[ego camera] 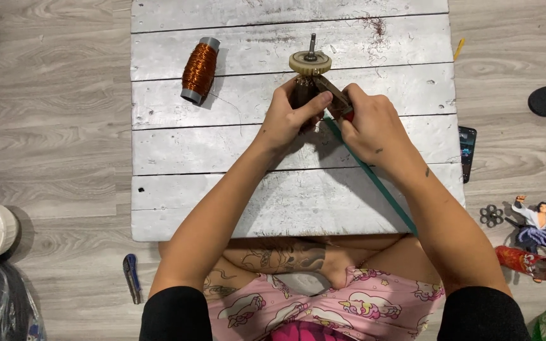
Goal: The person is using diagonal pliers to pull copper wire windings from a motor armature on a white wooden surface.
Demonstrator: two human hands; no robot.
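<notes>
A grey plank board [235, 189] rests on the wooden floor [52, 126], carrying a copper wire spool [200, 69] at ten o'clock.

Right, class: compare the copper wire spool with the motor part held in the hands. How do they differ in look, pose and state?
The spool lies on its side, untouched; the motor part is clasped by the left hand, with the right hand working pliers against it. The spool is wound in bright orange copper with grey ends; the motor part is dark, with a cream gear and metal shaft. Both are over the white board.
</notes>
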